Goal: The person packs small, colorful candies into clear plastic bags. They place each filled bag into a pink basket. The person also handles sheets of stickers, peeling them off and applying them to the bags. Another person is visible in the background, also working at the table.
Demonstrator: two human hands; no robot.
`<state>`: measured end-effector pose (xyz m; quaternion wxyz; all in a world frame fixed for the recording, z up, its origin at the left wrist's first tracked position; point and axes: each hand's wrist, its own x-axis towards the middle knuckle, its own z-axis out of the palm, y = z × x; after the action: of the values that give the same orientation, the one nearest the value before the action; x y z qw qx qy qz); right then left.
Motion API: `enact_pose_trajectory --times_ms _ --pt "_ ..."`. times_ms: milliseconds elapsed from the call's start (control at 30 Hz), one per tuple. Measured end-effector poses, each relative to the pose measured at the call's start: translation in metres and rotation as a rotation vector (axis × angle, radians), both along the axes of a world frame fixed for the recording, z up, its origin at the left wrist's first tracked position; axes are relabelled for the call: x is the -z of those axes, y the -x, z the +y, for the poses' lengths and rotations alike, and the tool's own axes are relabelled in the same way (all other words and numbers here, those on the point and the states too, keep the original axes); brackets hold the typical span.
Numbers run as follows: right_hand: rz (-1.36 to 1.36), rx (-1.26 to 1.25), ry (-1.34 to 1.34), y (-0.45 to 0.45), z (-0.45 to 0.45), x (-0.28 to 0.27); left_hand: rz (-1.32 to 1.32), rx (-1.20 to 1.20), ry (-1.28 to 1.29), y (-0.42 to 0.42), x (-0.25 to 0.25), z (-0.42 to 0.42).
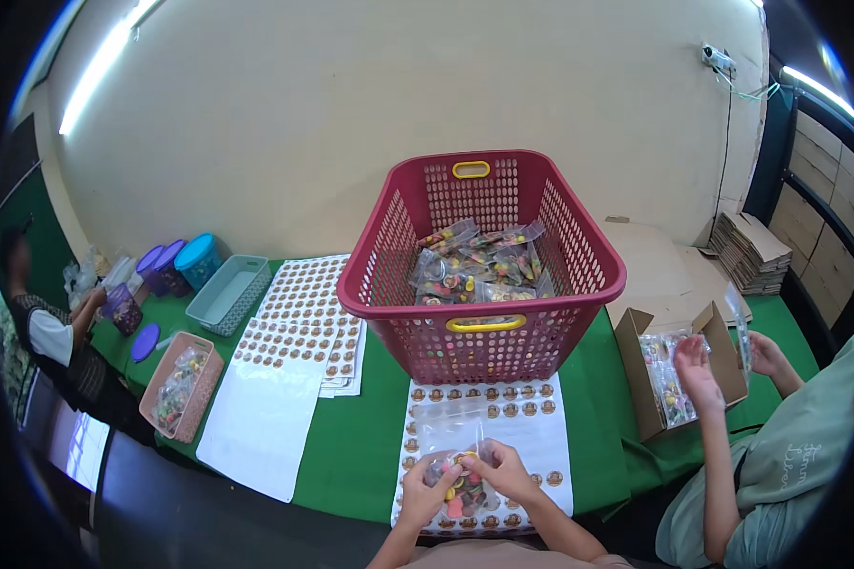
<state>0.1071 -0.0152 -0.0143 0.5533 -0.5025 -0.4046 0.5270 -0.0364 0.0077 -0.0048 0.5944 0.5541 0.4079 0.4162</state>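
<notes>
A clear zip bag of colourful sweets [462, 501] lies over a sheet of round stickers [519, 444] at the near edge. My left hand [424, 491] grips the bag's left side and my right hand [505, 471] its right side. Both thumbs press near a round sticker on the bag's front. The upper part of the bag is flat and see-through. Just beyond the sheet, a dark red plastic laundry basket [480, 355] with yellow handles holds many filled bags [484, 263].
More sticker sheets [277, 398], a pink basket [213, 377] of bags, a green basket [203, 302] and lidded tubs [199, 257] stand left, near another person. At right, a co-worker's hands are by an open cardboard box [630, 377] of bags. Flattened cardboard [751, 249] lies behind.
</notes>
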Motion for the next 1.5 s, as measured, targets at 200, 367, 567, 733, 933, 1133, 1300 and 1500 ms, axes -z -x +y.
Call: enact_pose_trajectory --times_ms 200,367,567,733,933,1133,1300,1500 --pt "0.053 -0.133 -0.073 -0.005 -0.008 -0.002 -0.147 -0.022 0.039 0.002 -0.006 -0.005" --pt "-0.133 -0.409 -0.061 0.001 -0.001 -0.014 -0.174 -0.135 -0.093 0.028 -0.014 0.000" --pt "-0.303 -0.110 -0.611 -0.045 0.055 -0.160 -0.296 -0.415 0.011 0.089 -0.003 -0.004" --pt "-0.263 0.093 -0.685 -0.088 0.123 -0.229 -0.368 -0.548 0.033 0.134 0.009 -0.020" --pt "-0.400 0.558 -0.606 -0.082 0.166 -0.201 -0.429 -0.789 0.020 0.211 0.015 -0.050" --pt "-0.331 0.097 -0.812 0.146 0.159 -0.150 -0.397 -1.011 -0.052 0.312 0.014 -0.080" --pt "-0.541 -0.561 -0.485 0.315 0.137 -0.047 -0.344 -1.163 -0.064 0.404 0.018 -0.102" --pt "-0.386 -0.807 -0.160 0.415 0.123 0.041 -0.210 -1.325 -0.003 0.491 0.013 -0.136"
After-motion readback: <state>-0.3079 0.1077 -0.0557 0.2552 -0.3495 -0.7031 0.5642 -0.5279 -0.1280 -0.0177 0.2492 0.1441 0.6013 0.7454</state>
